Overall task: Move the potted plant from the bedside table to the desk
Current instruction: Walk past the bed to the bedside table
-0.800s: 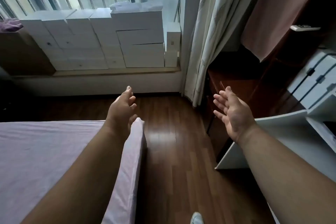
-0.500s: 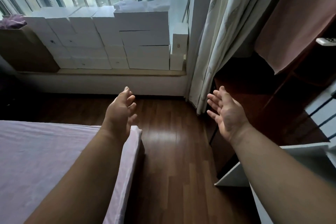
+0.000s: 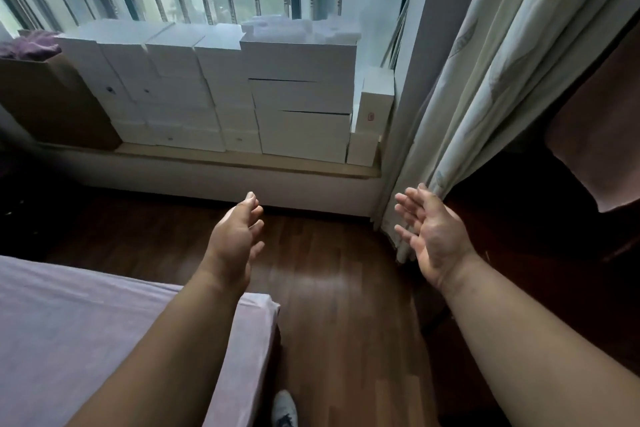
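White shelf gone from view; left hand (image 3: 235,239), right hand (image 3: 431,236) empty, spread.

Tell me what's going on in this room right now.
A person stands between a bed and a curtain, both arms stretched out ahead. The left hand and right hand are open and empty, touching nothing. Ahead, white boxes are stacked on the windowsill. No potted plant, bedside table or desk is in view, so the move hasn't visibly begun.

Empty hands raised over a bedroom floor

The left hand (image 3: 235,239) and right hand (image 3: 431,234), fingers spread, hover above the wooden floor (image 3: 332,274) beside the bed (image 3: 86,322), facing white boxes (image 3: 277,94) stacked on the windowsill.
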Demonstrator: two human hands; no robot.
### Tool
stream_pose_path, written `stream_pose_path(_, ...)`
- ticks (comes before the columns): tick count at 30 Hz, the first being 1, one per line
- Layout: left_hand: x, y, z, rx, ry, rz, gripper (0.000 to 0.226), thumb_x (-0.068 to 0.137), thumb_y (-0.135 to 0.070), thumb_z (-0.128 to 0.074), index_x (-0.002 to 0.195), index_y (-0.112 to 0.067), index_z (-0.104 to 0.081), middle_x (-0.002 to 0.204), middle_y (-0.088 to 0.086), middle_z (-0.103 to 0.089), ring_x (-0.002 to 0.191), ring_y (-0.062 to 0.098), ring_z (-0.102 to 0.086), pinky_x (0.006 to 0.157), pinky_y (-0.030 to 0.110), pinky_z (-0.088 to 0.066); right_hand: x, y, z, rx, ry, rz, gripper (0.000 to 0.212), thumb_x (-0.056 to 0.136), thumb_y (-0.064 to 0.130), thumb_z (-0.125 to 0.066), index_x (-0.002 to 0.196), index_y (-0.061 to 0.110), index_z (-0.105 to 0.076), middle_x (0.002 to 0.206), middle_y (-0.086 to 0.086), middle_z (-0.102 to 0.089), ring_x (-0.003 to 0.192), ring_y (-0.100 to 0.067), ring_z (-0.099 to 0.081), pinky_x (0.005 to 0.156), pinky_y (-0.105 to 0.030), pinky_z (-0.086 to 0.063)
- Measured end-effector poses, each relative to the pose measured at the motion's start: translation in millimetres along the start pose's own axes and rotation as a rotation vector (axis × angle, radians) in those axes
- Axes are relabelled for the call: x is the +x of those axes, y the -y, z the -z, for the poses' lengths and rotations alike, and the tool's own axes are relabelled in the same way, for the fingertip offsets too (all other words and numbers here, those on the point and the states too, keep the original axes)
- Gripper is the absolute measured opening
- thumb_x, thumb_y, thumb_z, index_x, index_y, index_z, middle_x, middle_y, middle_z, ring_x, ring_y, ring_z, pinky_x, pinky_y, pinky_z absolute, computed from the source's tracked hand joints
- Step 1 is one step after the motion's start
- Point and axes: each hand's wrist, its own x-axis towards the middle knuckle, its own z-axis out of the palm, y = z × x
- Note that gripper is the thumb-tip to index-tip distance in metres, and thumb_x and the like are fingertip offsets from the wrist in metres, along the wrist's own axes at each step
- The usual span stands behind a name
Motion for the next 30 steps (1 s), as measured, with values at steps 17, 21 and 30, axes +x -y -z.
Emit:
stream_pose_path(17, 251, -99, -18, 0.023, -0.038, 0.023, 0.056, 0.115, -0.05, -0.057, 0.16, -0.018, -0.06, 0.159, 0.0, -0.065, 0.154, 0.027, -0.054, 0.127, 0.053, -0.04, 251, 45, -134, -0.179, 0.12, 0.009, 0.032, 0.107, 0.05, -0.064, 0.126, 0.026, -0.074, 0.137, 0.001, -0.079, 0.134, -0.017, -0.068, 0.116, -0.048, -0.05)
stream_pose_path(21, 301, -106, -36, -0.011, -0.103, 0.008, 0.065, 0.109, -0.054, -0.061, 0.162, -0.016, -0.058, 0.162, 0.004, -0.062, 0.158, 0.029, -0.051, 0.124, 0.053, -0.039, 320, 50, -155, -0.113, 0.17, -0.012, 0.044, 0.099, 0.056, -0.065, 0.128, 0.023, -0.073, 0.136, -0.001, -0.079, 0.133, -0.017, -0.069, 0.112, -0.045, -0.051)
stream_pose_path(30, 368, -140, -52, -0.105, -0.297, -0.075, 0.094, 0.089, -0.063, -0.064, 0.169, -0.015, -0.051, 0.173, 0.007, -0.055, 0.163, 0.029, -0.046, 0.129, 0.057, -0.034, 433, 58, -226, -0.141, 0.39, -0.105, 0.032, 0.112, 0.049, -0.057, 0.127, 0.025, -0.072, 0.139, -0.001, -0.076, 0.134, -0.017, -0.068, 0.119, -0.049, -0.049)
